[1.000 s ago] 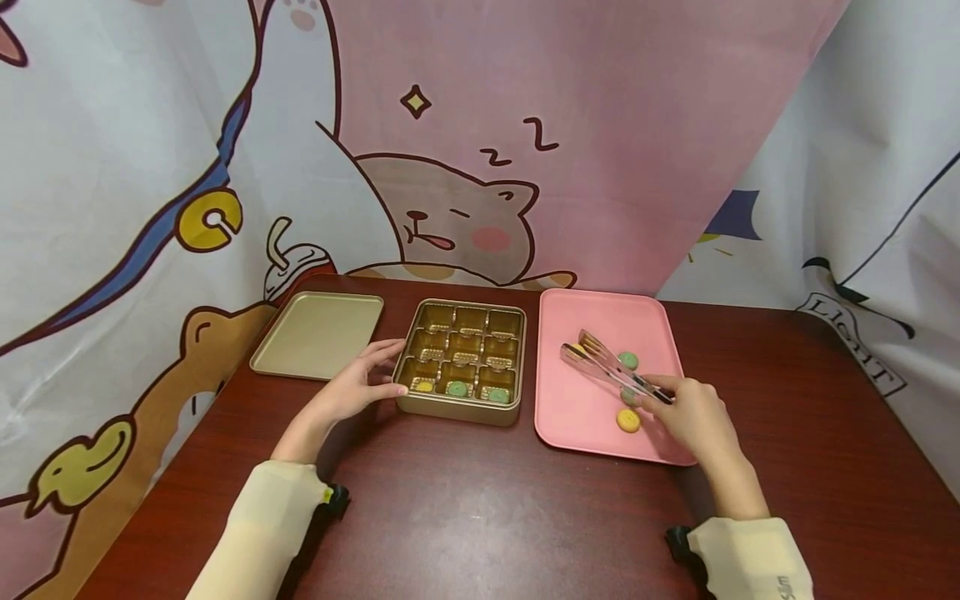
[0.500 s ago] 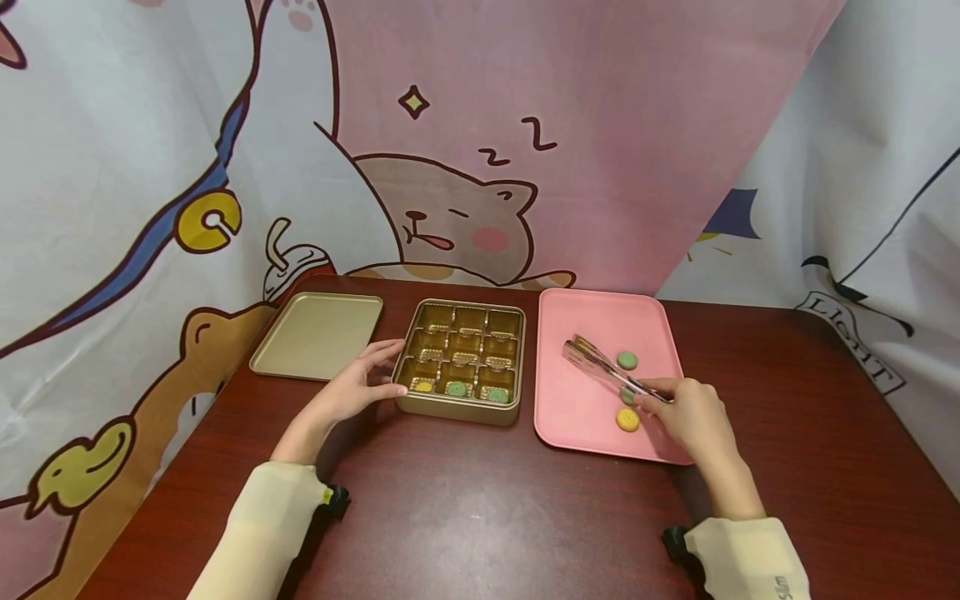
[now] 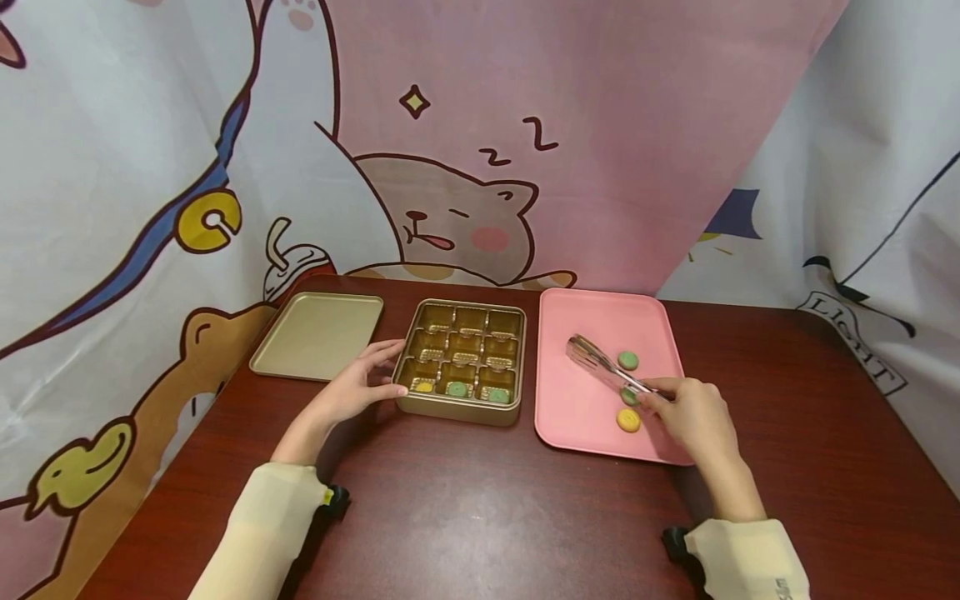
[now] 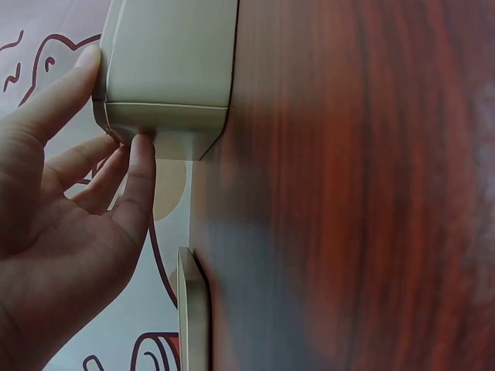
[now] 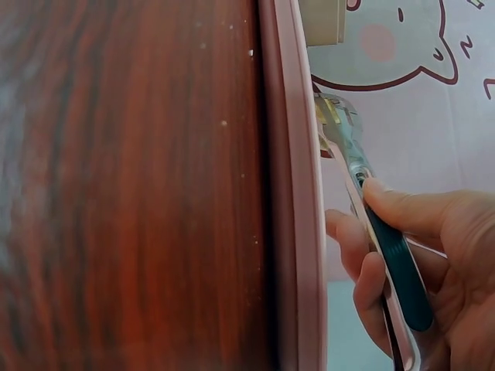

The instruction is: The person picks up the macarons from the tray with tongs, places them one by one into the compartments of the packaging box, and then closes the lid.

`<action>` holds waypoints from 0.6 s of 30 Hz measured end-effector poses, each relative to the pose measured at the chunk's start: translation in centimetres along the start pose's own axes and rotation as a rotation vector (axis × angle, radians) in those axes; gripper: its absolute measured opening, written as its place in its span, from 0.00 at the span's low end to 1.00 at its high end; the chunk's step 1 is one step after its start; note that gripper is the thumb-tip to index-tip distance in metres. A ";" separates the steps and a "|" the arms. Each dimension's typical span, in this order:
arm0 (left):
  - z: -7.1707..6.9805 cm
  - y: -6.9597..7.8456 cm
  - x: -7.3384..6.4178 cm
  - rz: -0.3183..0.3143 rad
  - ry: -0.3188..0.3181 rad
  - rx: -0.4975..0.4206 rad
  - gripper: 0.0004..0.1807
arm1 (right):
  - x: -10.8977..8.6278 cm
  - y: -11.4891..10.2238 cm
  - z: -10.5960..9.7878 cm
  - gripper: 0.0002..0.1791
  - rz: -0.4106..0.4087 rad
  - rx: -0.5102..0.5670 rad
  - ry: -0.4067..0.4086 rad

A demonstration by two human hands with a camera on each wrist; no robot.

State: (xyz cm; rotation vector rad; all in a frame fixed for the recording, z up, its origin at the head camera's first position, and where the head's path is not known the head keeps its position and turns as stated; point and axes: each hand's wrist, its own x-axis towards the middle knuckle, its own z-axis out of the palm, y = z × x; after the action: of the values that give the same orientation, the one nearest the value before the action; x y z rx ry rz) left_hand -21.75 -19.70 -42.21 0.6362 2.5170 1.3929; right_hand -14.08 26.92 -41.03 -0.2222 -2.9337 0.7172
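My right hand (image 3: 693,417) grips metal tongs (image 3: 600,358) over the pink tray (image 3: 570,417). In the right wrist view, a yellow piece shows between the nearly closed ends of the tongs (image 5: 356,166). Two green cookies (image 3: 627,360) and a yellow cookie (image 3: 628,420) lie on the tray, one green partly hidden by the tongs. My left hand (image 3: 360,383) rests on the left side of the gold box (image 3: 457,408), thumb at its near corner; the left wrist view shows its fingertips against the box wall (image 4: 170,69). In the box's front row sit a yellow cookie (image 3: 424,387) and two green ones.
A flat gold lid (image 3: 318,333) lies on the dark wooden table (image 3: 480,517), left of the box. The box has a divided insert (image 3: 465,342) with several bare compartments. A printed cloth (image 3: 637,125) hangs behind the table.
The tongs' ends have come together over the far yellow cookie, which no longer shows apart from them in the head view. My left hand and the box have stayed put.
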 end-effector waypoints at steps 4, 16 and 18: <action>0.0 -0.1 0.0 0.006 0.001 0.007 0.41 | 0.0 -0.1 0.0 0.18 -0.013 0.006 0.017; 0.0 -0.1 0.0 0.018 -0.006 0.001 0.40 | -0.2 -0.5 -0.5 0.18 -0.055 0.038 0.042; 0.0 -0.1 0.0 0.018 -0.005 -0.001 0.40 | -0.2 -0.7 -0.6 0.17 -0.061 0.044 0.046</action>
State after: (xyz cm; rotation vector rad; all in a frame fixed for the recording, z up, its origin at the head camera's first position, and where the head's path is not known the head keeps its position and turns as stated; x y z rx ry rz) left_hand -21.81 -19.77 -42.28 0.6634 2.5129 1.3962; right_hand -13.91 26.59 -40.18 -0.1432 -2.8644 0.7560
